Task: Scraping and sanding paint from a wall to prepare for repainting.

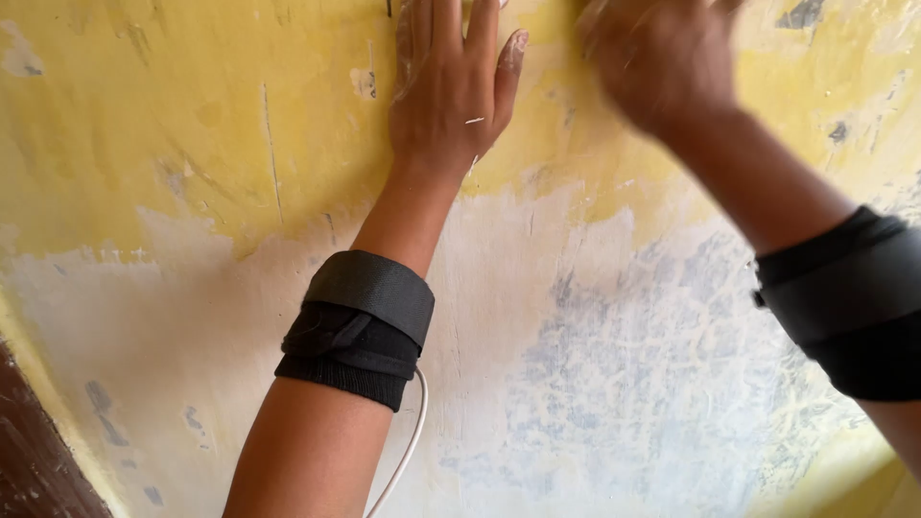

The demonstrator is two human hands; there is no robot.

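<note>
The left hand (451,86) lies flat against the wall (192,144), palm to the surface and fingers stretched straight up and close together — it grips nothing. Its fingertips run past the top edge of the view, and pale dust or flecks of paint cling to the thumb and the back of the hand. The right hand (662,58) is up beside it, near but apart, and is blurred; it sits at the wall's surface, though I cannot tell how far its fingers are spread or whether it has hold of anything.

The wall fills the whole view. Its upper part carries yellow paint, scratched and chipped in places; below the left hand the yellow gives way to bare whitish plaster with grey-blue mottled patches, widest under the right forearm.

Each forearm wears a black strap: the left band (360,321) wraps just below the wrist in 2 layers, a smooth grey-black strip over a knitted cuff, and a thin white cable (411,436) trails from under it down along the arm. The right band (849,297) sits near the right edge. A dark brown edge (29,451) shows in the lower left corner.
</note>
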